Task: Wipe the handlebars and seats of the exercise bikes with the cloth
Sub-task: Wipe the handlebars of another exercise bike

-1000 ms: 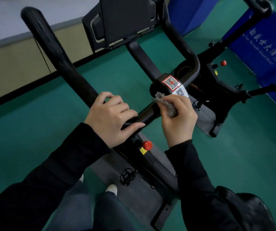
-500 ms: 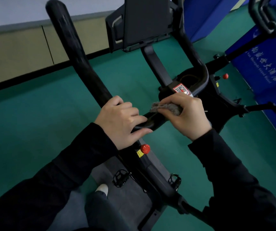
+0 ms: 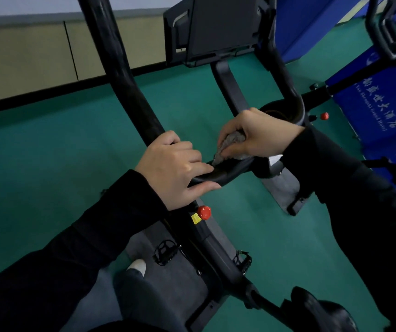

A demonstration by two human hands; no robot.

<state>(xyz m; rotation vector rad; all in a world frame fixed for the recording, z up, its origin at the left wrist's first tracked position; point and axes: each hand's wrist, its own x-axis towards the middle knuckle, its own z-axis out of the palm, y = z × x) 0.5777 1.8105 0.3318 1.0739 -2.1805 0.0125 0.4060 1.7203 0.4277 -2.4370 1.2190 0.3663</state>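
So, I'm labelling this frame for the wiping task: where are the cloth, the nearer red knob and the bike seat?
cloth (image 3: pixel 234 138): head view, bunched grey middle.
nearer red knob (image 3: pixel 203 212): head view, round red face.
seat (image 3: pixel 324 312): head view, dark top surface, bottom right.

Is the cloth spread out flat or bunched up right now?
Bunched up: the cloth is a crumpled wad gripped in the right hand, pressed against the handlebar.

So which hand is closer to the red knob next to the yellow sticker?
Left. The left hand grips the handlebar just above the red knob; the right hand, holding the cloth, is farther up and to the right.
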